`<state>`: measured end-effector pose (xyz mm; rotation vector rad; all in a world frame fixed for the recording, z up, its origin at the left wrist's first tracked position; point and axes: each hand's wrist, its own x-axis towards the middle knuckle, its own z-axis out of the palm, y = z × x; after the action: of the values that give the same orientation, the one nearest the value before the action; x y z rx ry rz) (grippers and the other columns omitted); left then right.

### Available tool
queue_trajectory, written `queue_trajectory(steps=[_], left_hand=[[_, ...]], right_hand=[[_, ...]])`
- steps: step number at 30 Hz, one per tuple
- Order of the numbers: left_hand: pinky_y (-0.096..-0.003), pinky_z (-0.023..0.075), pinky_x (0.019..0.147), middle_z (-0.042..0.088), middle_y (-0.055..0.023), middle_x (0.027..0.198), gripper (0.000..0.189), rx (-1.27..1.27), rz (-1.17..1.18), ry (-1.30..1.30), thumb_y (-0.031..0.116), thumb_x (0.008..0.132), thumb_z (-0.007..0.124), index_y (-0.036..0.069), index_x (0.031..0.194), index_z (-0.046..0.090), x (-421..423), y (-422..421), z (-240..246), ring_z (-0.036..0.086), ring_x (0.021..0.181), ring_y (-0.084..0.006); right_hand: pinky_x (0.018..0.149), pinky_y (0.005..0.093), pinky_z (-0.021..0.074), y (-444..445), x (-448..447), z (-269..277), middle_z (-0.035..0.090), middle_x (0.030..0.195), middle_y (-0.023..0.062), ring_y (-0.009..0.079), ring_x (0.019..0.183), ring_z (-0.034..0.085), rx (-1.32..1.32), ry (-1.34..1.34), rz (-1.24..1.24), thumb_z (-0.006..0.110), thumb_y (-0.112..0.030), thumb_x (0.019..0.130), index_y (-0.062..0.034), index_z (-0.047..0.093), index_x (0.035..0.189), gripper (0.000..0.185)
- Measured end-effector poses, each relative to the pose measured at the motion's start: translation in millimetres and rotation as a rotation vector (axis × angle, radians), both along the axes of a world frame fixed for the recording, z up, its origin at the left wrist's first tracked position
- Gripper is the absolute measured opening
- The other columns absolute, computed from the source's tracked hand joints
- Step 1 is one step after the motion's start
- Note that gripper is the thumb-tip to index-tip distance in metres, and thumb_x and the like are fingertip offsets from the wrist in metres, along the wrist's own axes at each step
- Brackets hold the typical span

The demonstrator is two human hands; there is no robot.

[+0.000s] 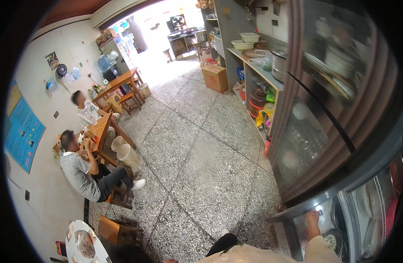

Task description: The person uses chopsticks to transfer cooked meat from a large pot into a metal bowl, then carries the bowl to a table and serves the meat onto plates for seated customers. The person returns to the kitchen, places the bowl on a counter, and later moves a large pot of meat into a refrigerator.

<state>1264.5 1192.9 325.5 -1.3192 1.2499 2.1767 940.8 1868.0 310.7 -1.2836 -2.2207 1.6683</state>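
Note:
At the lower right, my right hand (312,219) reaches to the glass door (300,227) of a display cooler. Its fingers are bent by a small dark piece on the glass; whether they grip it is too small to tell. Behind the glass are bowls or dishes, one of them a patterned bowl (330,241). Only a sliver of my left hand (171,261) shows at the bottom edge, and what it holds is hidden. At the lower left, a clear plastic bag with brownish contents (85,244) lies on a white oval surface (97,235).
Two people sit at a wooden table (104,130) along the left wall. Plastic bins (127,154) stand beside it, a wooden stool (111,228) nearer me. A shelf counter (254,65) with a metal pot (279,62) lines the right; a cardboard box (215,78) sits on the terrazzo floor.

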Motion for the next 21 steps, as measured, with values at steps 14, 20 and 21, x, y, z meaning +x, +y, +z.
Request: queue_trajectory(steps=[14, 20, 21], left_hand=[[-0.0344, 0.0496, 0.074, 0.068, -0.0129, 0.086, 0.027, -0.634, -1.011, 0.295, 0.03, 0.086, 0.058, 0.009, 0.098, 0.067, -462, -20, -17, 0.065, 0.08, -0.0271], [-0.0373, 0.0489, 0.072, 0.066, -0.0169, 0.077, 0.049, -0.735, -1.037, -0.045, 0.051, 0.086, 0.054, 0.004, 0.084, 0.069, -604, -96, 6, 0.064, 0.077, -0.0318], [-0.0379, 0.0488, 0.073, 0.066, -0.0178, 0.076, 0.053, -0.777, -1.025, -0.149, 0.053, 0.085, 0.053, 0.003, 0.084, 0.069, -622, -109, 11, 0.064, 0.077, -0.0328]], right_hand=[[0.05, 0.0281, 0.0487, -278, -183, 56, 0.065, 0.067, 0.0074, 0.013, 0.055, 0.061, -0.068, -0.365, 1.073, 0.061, -0.012, 0.083, 0.0003, 0.065, 0.09, 0.015], [0.065, 0.0368, 0.0504, -340, -348, 60, 0.066, 0.072, 0.013, 0.0322, 0.069, 0.063, 0.258, -0.095, 1.169, 0.063, -0.038, 0.076, -0.0077, 0.069, 0.084, 0.032], [0.066, 0.0372, 0.0503, -354, -372, 57, 0.066, 0.074, 0.0133, 0.0319, 0.072, 0.063, 0.266, -0.118, 1.207, 0.062, -0.037, 0.076, -0.0077, 0.069, 0.086, 0.032]])
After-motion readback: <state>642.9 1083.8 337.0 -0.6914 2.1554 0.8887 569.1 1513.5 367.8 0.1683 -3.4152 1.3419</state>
